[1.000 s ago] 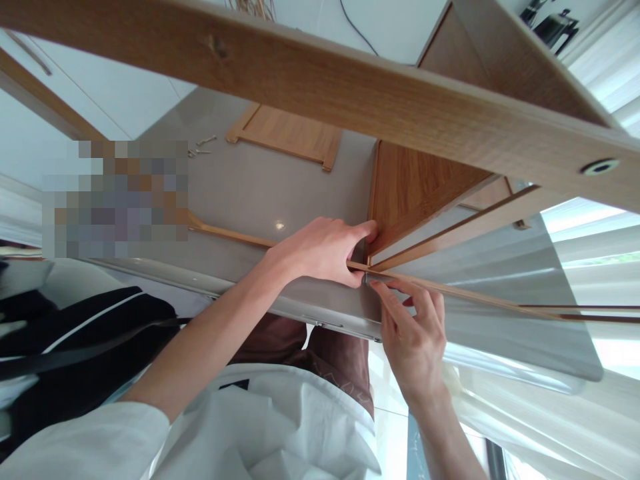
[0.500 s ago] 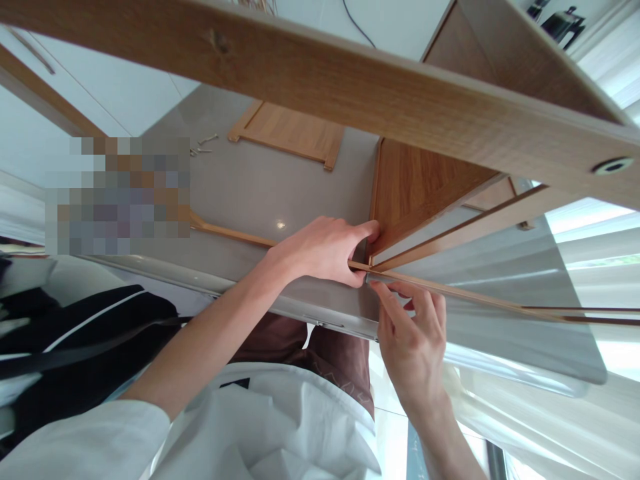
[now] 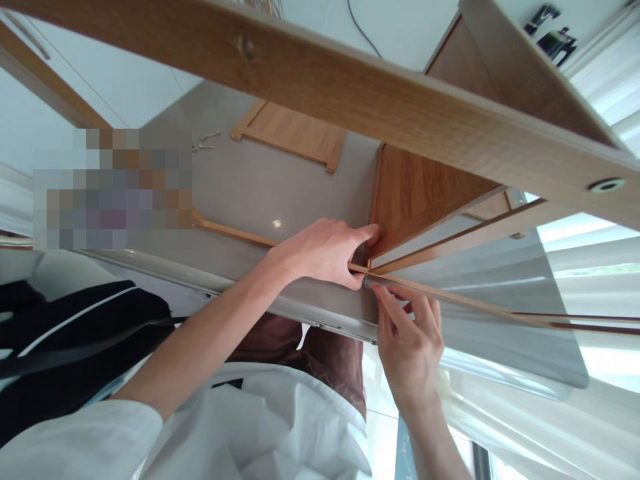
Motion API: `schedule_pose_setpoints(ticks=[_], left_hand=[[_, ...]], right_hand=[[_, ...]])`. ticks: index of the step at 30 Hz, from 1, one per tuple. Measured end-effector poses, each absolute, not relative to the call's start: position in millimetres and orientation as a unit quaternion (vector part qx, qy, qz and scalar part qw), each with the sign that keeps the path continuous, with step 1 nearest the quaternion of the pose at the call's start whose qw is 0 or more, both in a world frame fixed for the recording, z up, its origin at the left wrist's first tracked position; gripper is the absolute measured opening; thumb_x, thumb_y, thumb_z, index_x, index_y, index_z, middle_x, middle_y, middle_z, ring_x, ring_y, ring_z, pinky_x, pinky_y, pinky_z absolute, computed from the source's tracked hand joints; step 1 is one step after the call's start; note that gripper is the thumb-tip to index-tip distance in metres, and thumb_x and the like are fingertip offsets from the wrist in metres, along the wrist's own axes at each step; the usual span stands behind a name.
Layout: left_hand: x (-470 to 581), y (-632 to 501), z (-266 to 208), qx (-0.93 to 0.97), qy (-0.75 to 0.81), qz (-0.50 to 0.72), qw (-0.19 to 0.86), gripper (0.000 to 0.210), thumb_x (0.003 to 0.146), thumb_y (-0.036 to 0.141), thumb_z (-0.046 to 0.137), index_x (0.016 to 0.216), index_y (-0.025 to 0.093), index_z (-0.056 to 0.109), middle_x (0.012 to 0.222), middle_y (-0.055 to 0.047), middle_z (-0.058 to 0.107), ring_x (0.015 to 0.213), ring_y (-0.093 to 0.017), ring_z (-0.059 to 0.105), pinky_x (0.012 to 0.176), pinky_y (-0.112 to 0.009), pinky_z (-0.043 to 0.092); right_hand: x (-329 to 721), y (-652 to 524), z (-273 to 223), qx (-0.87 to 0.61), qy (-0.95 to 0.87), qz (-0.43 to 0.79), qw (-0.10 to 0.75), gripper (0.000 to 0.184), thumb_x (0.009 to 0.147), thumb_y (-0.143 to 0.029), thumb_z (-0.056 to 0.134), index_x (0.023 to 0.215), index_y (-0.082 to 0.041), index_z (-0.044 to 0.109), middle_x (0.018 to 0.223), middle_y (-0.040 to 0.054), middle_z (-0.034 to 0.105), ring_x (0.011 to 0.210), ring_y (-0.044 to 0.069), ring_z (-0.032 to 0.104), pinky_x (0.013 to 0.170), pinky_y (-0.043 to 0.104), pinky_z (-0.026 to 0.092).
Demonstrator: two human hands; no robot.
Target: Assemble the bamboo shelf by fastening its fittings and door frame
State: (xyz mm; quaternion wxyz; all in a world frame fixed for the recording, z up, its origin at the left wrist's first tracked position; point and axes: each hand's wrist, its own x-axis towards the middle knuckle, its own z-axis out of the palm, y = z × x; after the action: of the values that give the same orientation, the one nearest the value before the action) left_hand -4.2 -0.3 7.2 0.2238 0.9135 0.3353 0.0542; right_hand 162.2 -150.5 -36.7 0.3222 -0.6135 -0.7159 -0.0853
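My left hand (image 3: 323,252) is closed round the lower corner of a wooden frame, its thumb and fingers on either side of a thin wooden rail (image 3: 435,294). One finger rests by the edge of a slatted wooden panel (image 3: 425,200) set in the frame. Just to the right, my right hand (image 3: 411,337) pinches a small grey metal piece (image 3: 369,282) against the rail, close to my left fingertips. Its exact kind is too small to make out. Another slim wooden strip (image 3: 235,233) runs along the tabletop to behind my left wrist.
A thick wooden beam (image 3: 350,83) crosses above my hands. On the grey table (image 3: 235,177) lie a small wooden panel (image 3: 293,133) and several screws (image 3: 206,141). A dark pot (image 3: 555,47) stands at the far right. A blurred patch covers the left side.
The view has shifted slightly. Both hands keep their places at the frame's corner, and the right fingers still pinch the small metal piece there.
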Motion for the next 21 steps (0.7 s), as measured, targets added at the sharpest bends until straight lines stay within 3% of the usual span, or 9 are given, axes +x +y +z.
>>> schedule_pose_setpoints(ticks=[12, 21], left_hand=[[-4.8, -0.9, 8.3, 0.918, 0.333, 0.066, 0.207, 0.047, 0.072, 0.046, 0.067, 0.113, 0.027, 0.054, 0.077, 0.0, 0.073, 0.068, -0.025, 0.07, 0.053, -0.031, 0.037], [-5.9, -0.8, 11.8, 0.919, 0.325, 0.062, 0.212, 0.048, 0.073, 0.044, 0.066, 0.115, 0.026, 0.053, 0.084, -0.002, 0.076, 0.074, -0.027, 0.073, 0.054, -0.032, 0.042]], right_hand=[[167.7, -146.2, -36.2, -0.609, -0.718, -0.066, 0.331, 0.031, 0.091, -0.008, 0.065, 0.115, -0.025, 0.073, 0.1, 0.0047, 0.069, 0.093, 0.02, 0.06, 0.084, 0.036, 0.054], [168.2, -147.8, -40.3, -0.617, -0.71, -0.059, 0.334, 0.032, 0.089, -0.013, 0.07, 0.12, -0.023, 0.07, 0.105, 0.004, 0.074, 0.096, 0.02, 0.064, 0.092, 0.038, 0.053]])
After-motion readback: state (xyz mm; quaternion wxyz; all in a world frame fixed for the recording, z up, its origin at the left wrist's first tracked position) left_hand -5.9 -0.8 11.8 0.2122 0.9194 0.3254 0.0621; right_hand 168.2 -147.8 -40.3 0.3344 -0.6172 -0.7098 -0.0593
